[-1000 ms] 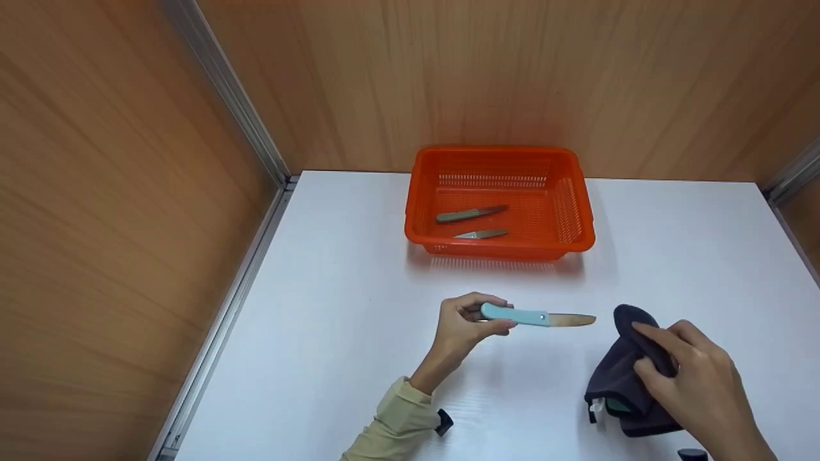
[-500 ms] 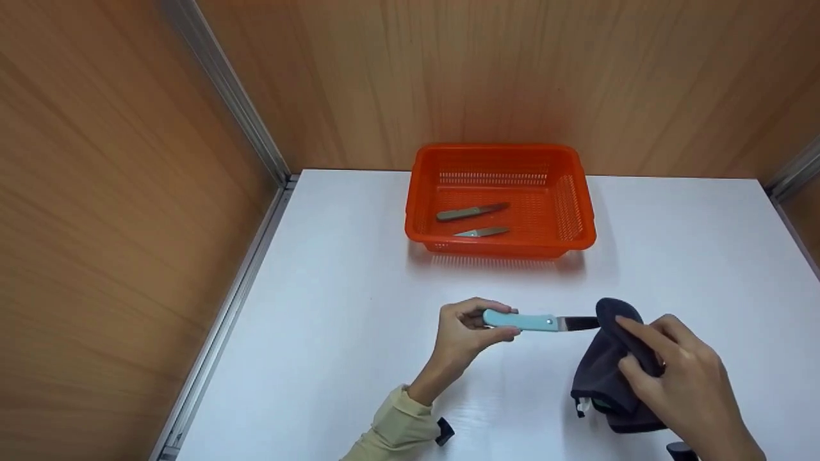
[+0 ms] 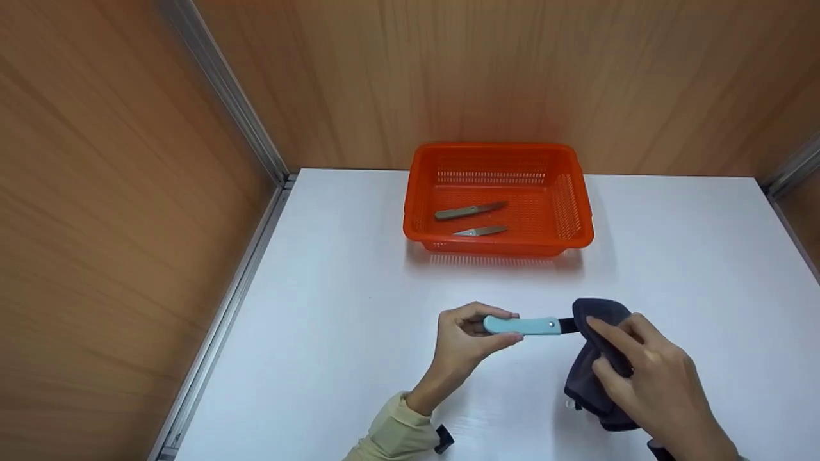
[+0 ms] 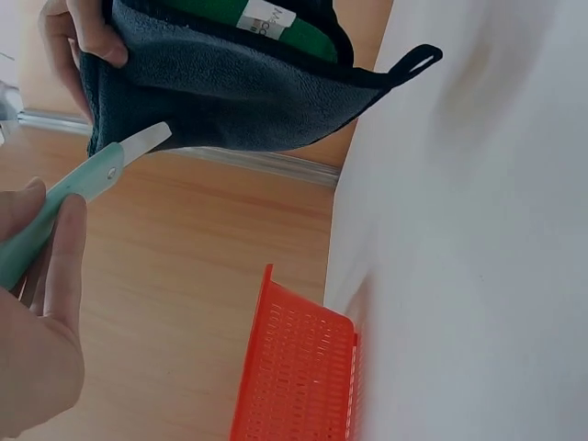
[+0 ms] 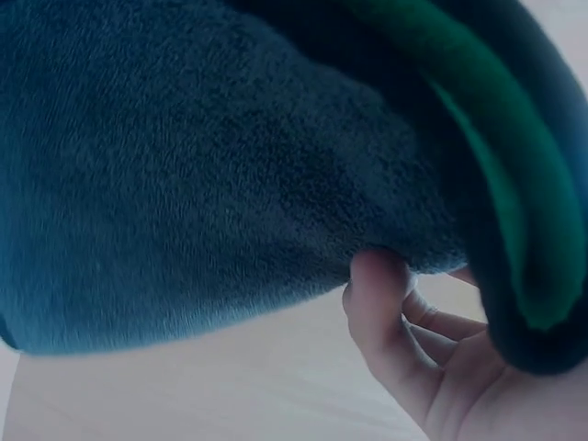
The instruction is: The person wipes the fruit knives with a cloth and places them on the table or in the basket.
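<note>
My left hand [image 3: 464,336] pinches the light-blue handle of a small knife [image 3: 525,326], held level with its blade pointing right. In my right hand [image 3: 660,378] is a dark blue-grey cloth [image 3: 592,378], folded over the outer part of the blade, so the tip is hidden. Only a short stretch of blade shows beside the handle. The left wrist view shows the cloth [image 4: 230,83] hanging from the fingers, with a green inner side, a white label and a hanging loop. In the right wrist view the thumb presses against the fuzzy cloth [image 5: 211,175].
An orange-red plastic basket [image 3: 498,246] stands at the back of the white table [image 3: 320,288]. Inside lie two small knives, one with a greyish handle [image 3: 455,213], the other nearer the front wall [image 3: 480,231]. Wooden panels [image 3: 487,70] enclose the back and left.
My right hand has moved left with the cloth, which now covers most of the blade that was bare a second ago. The left hand has stayed almost in place.
</note>
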`<state>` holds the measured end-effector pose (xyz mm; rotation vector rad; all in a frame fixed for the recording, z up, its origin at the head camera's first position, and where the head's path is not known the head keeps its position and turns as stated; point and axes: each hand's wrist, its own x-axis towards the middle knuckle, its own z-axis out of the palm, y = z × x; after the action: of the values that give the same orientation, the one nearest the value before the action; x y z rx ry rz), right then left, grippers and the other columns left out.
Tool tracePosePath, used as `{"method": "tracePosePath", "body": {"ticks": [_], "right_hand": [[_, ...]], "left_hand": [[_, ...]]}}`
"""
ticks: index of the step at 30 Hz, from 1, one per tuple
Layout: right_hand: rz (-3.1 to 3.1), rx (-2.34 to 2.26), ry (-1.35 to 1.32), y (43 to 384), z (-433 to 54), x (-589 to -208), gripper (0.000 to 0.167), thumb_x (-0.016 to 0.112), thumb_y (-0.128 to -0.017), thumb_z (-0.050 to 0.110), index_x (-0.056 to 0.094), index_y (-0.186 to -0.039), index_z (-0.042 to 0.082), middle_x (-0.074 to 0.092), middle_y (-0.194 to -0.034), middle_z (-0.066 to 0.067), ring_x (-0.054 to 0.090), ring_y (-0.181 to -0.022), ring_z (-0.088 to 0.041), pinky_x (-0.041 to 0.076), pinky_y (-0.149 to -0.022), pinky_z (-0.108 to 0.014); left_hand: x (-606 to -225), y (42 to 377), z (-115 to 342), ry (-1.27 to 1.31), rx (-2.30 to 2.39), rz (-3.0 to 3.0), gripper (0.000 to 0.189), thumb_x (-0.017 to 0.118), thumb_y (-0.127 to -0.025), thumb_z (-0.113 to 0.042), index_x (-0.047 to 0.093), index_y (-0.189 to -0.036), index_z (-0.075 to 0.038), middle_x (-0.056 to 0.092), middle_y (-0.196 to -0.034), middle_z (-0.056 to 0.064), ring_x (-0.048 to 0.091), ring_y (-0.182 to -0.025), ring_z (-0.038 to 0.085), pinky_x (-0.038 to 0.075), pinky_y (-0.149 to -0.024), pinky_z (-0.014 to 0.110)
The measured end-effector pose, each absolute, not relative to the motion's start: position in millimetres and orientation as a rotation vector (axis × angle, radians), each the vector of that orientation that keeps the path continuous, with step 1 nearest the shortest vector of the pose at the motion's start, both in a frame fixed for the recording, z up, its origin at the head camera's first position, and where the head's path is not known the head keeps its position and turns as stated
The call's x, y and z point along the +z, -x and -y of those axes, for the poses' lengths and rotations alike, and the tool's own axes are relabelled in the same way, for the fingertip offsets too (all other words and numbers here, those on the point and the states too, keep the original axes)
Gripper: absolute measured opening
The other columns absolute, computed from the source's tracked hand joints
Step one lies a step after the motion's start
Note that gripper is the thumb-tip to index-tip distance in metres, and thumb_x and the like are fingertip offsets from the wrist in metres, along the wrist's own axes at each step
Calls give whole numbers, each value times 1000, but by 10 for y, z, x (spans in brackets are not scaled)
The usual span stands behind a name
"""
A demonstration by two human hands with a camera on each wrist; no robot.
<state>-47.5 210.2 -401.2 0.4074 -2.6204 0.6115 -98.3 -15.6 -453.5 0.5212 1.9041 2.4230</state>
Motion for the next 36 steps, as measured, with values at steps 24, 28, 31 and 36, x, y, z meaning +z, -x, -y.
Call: {"method": "tracePosePath", "body": {"ticks": [24, 28, 31, 36], "right_hand": [[2679, 571, -465, 487, -1993, -4120, 43, 73, -61, -2, 73, -103, 8, 50, -76, 1, 33, -48, -3, 34, -40, -17], [2662, 565, -461, 506, -2047, -4161, 44, 73, -60, -3, 73, -103, 9, 51, -76, 1, 34, -49, -5, 33, -41, -19], [2661, 571, -442, 518, -2081, -4182, 44, 71, -60, -2, 73, -103, 9, 51, -76, 1, 36, -50, -6, 34, -42, -19], [2700, 591, -384, 534, -2127, -4189, 43, 71, -63, -1, 73, -105, 9, 53, -77, -2, 39, -53, -9, 35, -42, -20]], "left_hand": [[-4682, 938, 160, -502, 2504, -1780, 29, 81, -70, 1, 69, -95, 7, 69, -95, 20, 69, -83, 30, 57, -72, 42], [-4694, 934, 182, -490, 2521, -1758, 28, 80, -70, 3, 68, -95, 8, 69, -95, 21, 69, -83, 32, 57, -72, 43], [-4705, 935, 202, -494, 2532, -1741, 29, 80, -70, 3, 67, -95, 9, 69, -96, 22, 68, -83, 33, 57, -71, 44], [-4716, 940, 241, -489, 2546, -1720, 29, 80, -71, 2, 67, -96, 8, 69, -97, 23, 69, -82, 34, 56, -71, 45]]}}
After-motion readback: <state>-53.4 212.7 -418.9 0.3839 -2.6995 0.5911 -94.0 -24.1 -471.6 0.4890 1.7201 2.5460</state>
